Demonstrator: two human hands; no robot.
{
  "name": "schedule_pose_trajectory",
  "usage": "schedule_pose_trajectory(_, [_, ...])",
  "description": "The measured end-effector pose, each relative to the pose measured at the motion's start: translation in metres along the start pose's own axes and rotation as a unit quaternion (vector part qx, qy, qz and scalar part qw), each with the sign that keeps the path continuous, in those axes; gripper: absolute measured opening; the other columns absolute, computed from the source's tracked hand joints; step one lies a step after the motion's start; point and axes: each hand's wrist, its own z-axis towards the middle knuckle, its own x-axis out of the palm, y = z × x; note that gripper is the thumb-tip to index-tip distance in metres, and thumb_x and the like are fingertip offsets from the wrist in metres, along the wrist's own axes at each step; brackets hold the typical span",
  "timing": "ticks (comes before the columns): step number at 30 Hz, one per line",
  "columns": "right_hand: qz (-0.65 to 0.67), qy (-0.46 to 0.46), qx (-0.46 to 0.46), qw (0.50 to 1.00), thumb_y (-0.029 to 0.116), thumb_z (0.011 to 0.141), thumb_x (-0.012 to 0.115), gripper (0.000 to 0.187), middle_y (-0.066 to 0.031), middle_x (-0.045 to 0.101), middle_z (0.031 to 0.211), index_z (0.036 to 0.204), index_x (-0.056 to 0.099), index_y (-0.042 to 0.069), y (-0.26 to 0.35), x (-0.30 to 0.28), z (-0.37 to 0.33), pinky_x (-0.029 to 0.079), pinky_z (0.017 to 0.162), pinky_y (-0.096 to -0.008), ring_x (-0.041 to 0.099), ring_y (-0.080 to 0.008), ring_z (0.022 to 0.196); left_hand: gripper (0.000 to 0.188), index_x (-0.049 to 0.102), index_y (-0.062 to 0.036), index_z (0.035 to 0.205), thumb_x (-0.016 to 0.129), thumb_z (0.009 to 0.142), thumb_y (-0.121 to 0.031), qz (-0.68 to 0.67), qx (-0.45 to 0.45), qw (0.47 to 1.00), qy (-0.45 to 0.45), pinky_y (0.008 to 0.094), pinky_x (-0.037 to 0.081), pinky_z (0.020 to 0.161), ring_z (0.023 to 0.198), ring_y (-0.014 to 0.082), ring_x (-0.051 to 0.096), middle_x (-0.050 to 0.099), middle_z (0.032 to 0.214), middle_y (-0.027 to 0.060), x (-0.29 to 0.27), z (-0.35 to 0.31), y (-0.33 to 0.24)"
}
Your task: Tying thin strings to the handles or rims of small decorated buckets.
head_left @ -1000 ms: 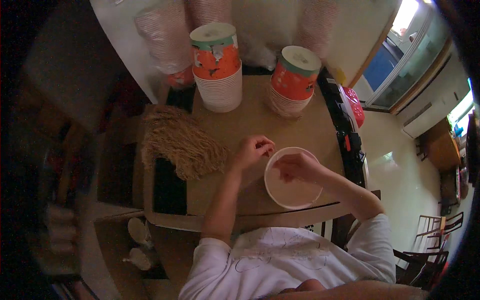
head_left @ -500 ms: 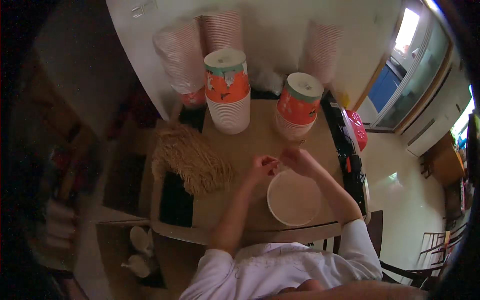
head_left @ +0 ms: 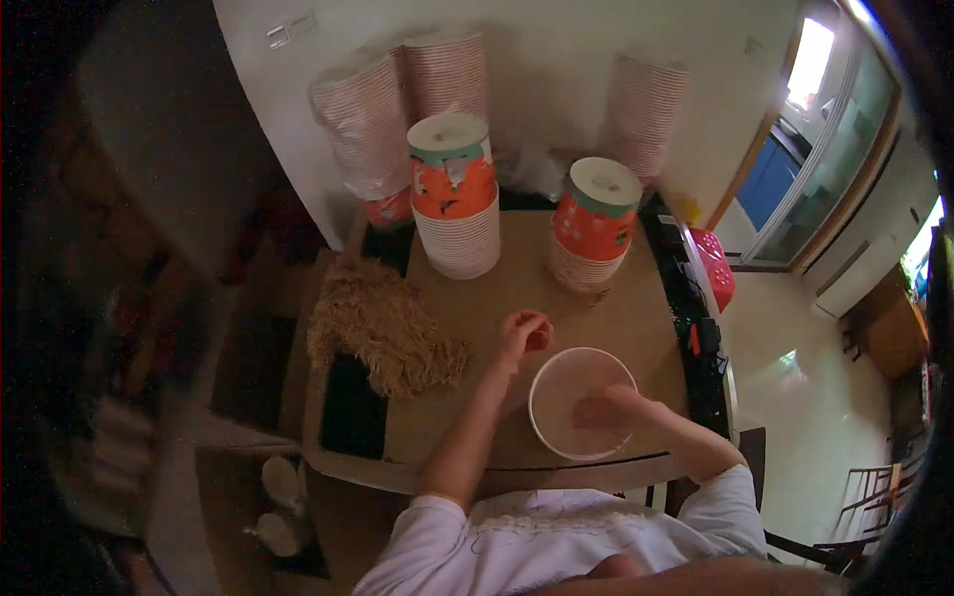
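Observation:
A white round tub (head_left: pixel 538 387) with an open top stands near the table's front edge, in front of me. My right hand (head_left: pixel 606 408) reaches down inside it from the right, its fingers blurred by motion and partly hard to make out. Beyond the tub's left rim, my left hand (head_left: pixel 528 332) hovers over the brown board with its fingers curled in. Whatever lies between those fingers, if anything, does not show. A heap of tan, frayed strands (head_left: pixel 383 328) lies to the left of my left forearm.
Two upside-down stacks of paper tubs, a taller orange-and-green one (head_left: pixel 455 199) and a shorter one (head_left: pixel 594 223), stand at the back of the brown board (head_left: pixel 527 233). Wrapped stacks of pale tubs (head_left: pixel 358 129) lean by the wall. A red plastic basket (head_left: pixel 712 266) is beyond the right edge.
My right hand has left the spot beside my left hand and dropped into the tub. The left hand stays beyond the tub's rim, apart from the right one.

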Motion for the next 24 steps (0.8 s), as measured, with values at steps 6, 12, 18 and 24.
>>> schedule_pose_trajectory(6, [-0.736, 0.067, -0.146, 0.658, 0.019, 0.082, 0.053, 0.017, -0.0103, 0.061, 0.084, 0.087, 0.064, 0.006, 0.028, 0.061, -0.051, 0.046, 0.071, -0.0352, 0.059, -0.0269, 0.078, 0.003, 0.054, -0.0108, 0.078, 0.054, 0.080, -0.013, -0.333, -0.136, 0.933, -0.005, 0.0297, 0.046, 0.047, 0.054, 0.0145, 0.053, 0.059, 0.070, 0.0052, -0.050, 0.031, 0.026])
schedule_pose_trajectory(12, [-0.598, 0.044, -0.277, 0.751, 0.006, 0.078, 0.058, 0.012, -0.0093, 0.062, 0.086, 0.088, 0.063, 0.005, 0.027, 0.099, -0.085, 0.047, 0.071, -0.0347, 0.059, -0.0250, 0.080, 0.013, 0.048, -0.0112, 0.069, 0.055, 0.079, -0.014, -0.263, -0.097, 0.960, -0.021, 0.0244, 0.028, 0.038, 0.044, 0.0103, 0.035, 0.044, 0.056, 0.0006, -0.044, 0.048, 0.043])
schedule_pose_trajectory(18, [-0.710, 0.106, -0.365, 0.593, 0.014, 0.077, 0.063, 0.016, -0.0101, 0.062, 0.091, 0.091, 0.063, 0.006, 0.026, 0.105, -0.088, 0.047, 0.076, -0.0327, 0.060, -0.0230, 0.083, 0.020, 0.050, -0.0082, 0.066, 0.052, 0.084, -0.017, -0.149, -0.113, 0.982, 0.035, 0.0230, 0.032, 0.039, 0.044, 0.0110, 0.042, 0.048, 0.057, 0.0014, -0.015, 0.058, 0.047])
schedule_pose_trajectory(24, [-0.575, -0.169, -0.302, 0.742, 0.015, 0.083, 0.057, 0.023, -0.0060, 0.060, 0.078, 0.102, 0.057, 0.001, 0.088, 0.030, 0.015, 0.048, 0.069, -0.0261, 0.059, -0.0146, 0.076, 0.011, 0.062, -0.0049, 0.079, 0.057, 0.081, -0.015, -0.034, -0.098, 0.994, 0.034, 0.0256, 0.044, 0.049, 0.054, 0.0133, 0.054, 0.059, 0.065, 0.0049, 0.007, 0.059, 0.025])
